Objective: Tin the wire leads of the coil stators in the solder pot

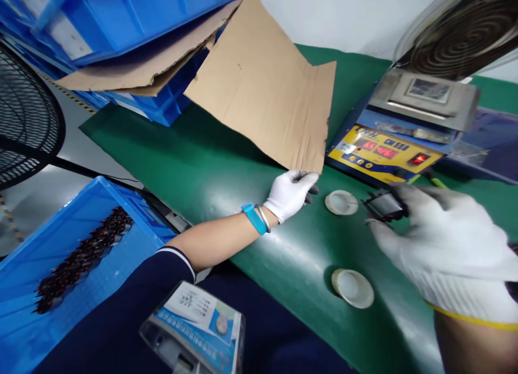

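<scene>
Pinching with right hand (457,244): closed partway, thumb and fingertips around a small black-and-silver part (387,205), blurry thin legs toward the left.
Where to find that part: up over the green table (218,193), near the yellow-front machine (384,153) and the upper pale ring (329,206).
Left hand (289,195): nearly closed, seeming to pinch the near edge of a cardboard sheet (265,88).
Part care: best to hold the fat middle, not the legs; squeeze softly.
Cardboard care: keep steady, well apart from the part.
Ring care: go slowly, to bump nothing.
</scene>
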`<state>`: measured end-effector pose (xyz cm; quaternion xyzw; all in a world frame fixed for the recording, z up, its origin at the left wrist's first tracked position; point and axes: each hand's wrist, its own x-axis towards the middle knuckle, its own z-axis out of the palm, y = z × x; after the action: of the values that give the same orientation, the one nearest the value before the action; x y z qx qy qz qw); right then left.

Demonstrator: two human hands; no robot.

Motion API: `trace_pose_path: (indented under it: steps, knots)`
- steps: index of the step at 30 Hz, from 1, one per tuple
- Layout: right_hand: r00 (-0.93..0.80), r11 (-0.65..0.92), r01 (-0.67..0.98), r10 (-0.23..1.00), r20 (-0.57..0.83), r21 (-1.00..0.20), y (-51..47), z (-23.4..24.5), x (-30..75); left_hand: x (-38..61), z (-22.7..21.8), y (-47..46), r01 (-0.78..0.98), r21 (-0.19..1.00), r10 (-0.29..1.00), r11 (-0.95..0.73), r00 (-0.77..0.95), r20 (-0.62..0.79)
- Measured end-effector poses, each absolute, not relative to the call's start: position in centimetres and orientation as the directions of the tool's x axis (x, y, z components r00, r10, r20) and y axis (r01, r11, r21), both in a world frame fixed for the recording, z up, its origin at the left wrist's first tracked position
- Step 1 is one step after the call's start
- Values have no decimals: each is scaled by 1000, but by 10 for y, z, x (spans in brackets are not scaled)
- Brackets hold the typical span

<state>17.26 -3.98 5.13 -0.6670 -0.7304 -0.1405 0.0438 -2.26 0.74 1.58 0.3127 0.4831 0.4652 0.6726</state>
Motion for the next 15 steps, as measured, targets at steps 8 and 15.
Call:
trace_pose_path:
  steps: [8,15]
  knots:
    - [-374,232,855,896,241,464,-30,31,173,-21,17,8,-350,862,929,367,82,-362]
    - [-222,24,898,887,404,439,26,108,175,-21,16,6,-356,879,947,316,57,-318]
